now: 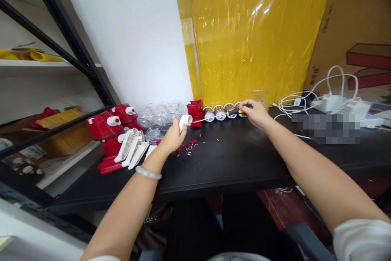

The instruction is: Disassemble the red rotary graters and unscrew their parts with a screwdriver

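My left hand (173,135) is closed round a white plastic handle part (185,121), its round hollow end facing right. My right hand (255,113) grips a screwdriver (234,111) by its black and yellow handle. The long thin shaft points left, and its tip is at the mouth of the white part; whether it touches a screw inside cannot be seen. On the black table below lie small red pieces (185,145) and several loose screws (188,154). Behind my left hand is a red plastic housing (194,109).
Red housings (105,126) and white handles (134,149) are piled at the left, near clear plastic cups (159,114). Patterned metal drums (220,112) line the back edge. White cables (287,104) and chargers (331,102) lie at the right. A black shelf frame (65,20) stands left.
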Demonstrator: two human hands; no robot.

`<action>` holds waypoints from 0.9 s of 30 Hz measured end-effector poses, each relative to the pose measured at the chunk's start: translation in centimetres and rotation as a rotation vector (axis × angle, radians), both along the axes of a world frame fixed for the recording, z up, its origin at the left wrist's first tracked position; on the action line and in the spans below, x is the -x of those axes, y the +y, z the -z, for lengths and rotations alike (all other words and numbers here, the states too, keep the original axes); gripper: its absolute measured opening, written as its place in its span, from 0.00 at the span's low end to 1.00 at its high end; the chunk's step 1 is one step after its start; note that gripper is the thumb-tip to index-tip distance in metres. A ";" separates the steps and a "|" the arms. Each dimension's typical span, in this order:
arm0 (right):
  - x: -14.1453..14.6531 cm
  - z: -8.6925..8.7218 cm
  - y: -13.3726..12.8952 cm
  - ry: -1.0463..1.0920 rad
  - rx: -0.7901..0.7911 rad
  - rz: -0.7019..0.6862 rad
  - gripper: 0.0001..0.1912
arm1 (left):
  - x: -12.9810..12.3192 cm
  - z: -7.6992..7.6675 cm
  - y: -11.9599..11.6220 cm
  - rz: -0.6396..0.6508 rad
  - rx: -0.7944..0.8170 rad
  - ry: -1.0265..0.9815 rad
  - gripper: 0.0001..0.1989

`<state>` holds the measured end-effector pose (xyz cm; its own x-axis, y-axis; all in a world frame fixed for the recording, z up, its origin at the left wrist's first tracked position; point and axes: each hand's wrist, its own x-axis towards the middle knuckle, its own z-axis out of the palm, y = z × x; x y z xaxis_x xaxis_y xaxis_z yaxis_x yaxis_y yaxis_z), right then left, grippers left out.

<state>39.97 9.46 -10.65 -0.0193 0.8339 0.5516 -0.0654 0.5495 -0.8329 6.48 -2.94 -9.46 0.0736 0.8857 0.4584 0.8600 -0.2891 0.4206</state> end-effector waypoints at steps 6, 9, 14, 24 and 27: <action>-0.2 -0.3 -0.3 -0.014 0.012 -0.004 0.10 | 0.0 0.0 -0.1 -0.009 0.004 0.017 0.15; -0.2 -0.4 -0.4 -0.005 0.023 -0.006 0.11 | 0.0 0.0 -0.1 -0.016 0.002 0.019 0.14; 0.1 -0.4 -0.7 -0.004 -0.006 -0.004 0.10 | 0.1 0.1 0.0 -0.004 -0.002 0.013 0.14; -0.2 -0.6 -0.5 0.016 -0.008 0.063 0.10 | 0.2 0.3 0.4 -0.004 -0.001 0.030 0.15; -0.1 -0.5 -0.5 0.004 -0.014 0.042 0.10 | 0.2 0.3 0.2 0.001 0.000 0.031 0.14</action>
